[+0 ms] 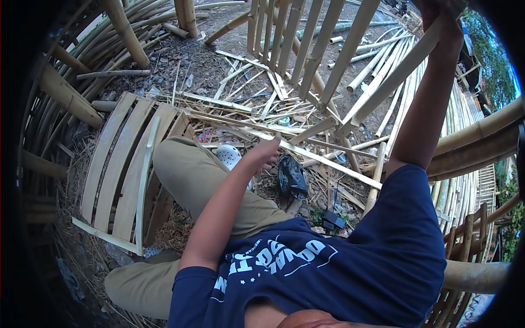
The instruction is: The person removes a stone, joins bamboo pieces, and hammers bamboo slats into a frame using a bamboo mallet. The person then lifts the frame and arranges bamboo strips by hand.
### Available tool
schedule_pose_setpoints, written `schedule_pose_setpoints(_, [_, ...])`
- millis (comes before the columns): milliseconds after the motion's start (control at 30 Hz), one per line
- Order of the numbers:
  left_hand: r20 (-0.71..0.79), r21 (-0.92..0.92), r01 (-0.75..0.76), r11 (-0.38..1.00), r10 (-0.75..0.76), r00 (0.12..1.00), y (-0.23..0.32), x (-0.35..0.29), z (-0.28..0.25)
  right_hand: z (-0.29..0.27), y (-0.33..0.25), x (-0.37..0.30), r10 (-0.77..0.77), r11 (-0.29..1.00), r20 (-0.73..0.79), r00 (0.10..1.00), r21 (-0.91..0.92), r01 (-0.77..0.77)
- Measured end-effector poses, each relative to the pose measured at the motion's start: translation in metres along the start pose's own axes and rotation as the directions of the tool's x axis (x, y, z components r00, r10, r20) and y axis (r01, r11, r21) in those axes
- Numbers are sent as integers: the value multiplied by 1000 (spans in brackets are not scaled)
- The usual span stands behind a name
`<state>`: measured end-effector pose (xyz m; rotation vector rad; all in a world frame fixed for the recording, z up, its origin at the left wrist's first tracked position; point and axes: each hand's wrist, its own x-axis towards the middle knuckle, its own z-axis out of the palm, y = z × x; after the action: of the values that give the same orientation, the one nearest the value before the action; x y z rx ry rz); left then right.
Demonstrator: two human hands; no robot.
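Left hand (263, 155) loosely open, right hand (432, 13) at bamboo slat (395, 81), grip unclear, slatted crate (114, 158), black bag (291, 177), contents hidden

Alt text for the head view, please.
Seen from above, a person's right hand is raised, apparently gripping a pale slat; the left hand appears empty. Left: a slatted, box-like wooden piece. Bamboo strips litter the ground.

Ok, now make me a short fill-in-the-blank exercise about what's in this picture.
1. The person's higher bare hand, beside a pale flat bamboo slat, is the ____ one.
2. The slatted wooden box-shaped frame is on the picture's ____ side.
3. The crumpled, shiny plastic bag on the ground is ____ in colour.
4. The short-sleeved navy T-shirt bears ____ lettering.

Missing words: right; left; black; white.
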<state>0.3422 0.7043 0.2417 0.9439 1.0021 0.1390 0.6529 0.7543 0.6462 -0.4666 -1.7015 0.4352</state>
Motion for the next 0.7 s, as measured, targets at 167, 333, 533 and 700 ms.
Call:
schedule_pose_setpoints(167, [121,-535,66,842,-1,993,8,48,38,0,-44,35,-112,994,-39,993,-14,111])
schedule_pose_setpoints(333, [101,-765,-87,638,252,962,41,63,70,-15,-88,47,-172,983,-56,984,-71,168])
schedule_pose_setpoints(533, [-222,-890,-308,336,268,937,77,64,59,-19,-125,45,-211,974,-46,976,-92,206])
schedule_pose_setpoints(700, [-337,-755,-482,444,369,866,103,34,22,-20,-136,28,-202,976,-54,978,-91,196])
